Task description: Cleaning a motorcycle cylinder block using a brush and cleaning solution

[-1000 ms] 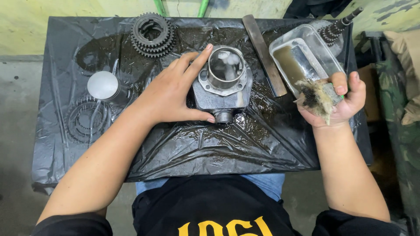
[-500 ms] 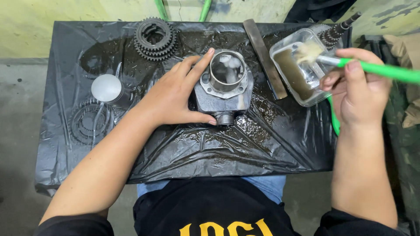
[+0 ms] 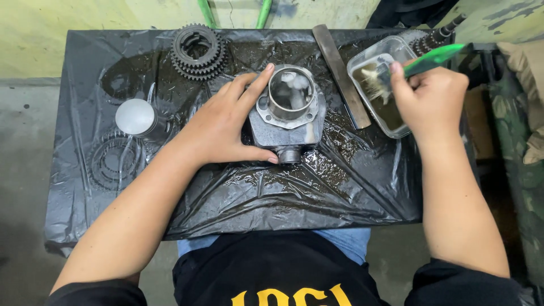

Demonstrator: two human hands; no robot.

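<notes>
Cylinder (image 3: 290,113) steadied by left hand (image 3: 224,127), right hand (image 3: 430,99) gripping brush (image 3: 433,56)

A wet black plastic sheet (image 3: 255,192) is spread over the whole work surface, wrinkled up and shiny with oily puddles. A stack of dark toothed gears (image 3: 198,51) is parked near the far edge, left of centre. Further left, a short silver piston (image 3: 139,119) is stood on the sheet, and just below it a big flat ring gear (image 3: 110,161) is laid down, kinda lost against the black. A flat grey metal bar (image 3: 341,73) is laid at a slant toward the far right. A dark splined shaft (image 3: 436,34) is poked in at the top right corner. Two green rods (image 3: 232,11) are seen behind the sheet against a yellowish wall (image 3: 68,22).
</notes>
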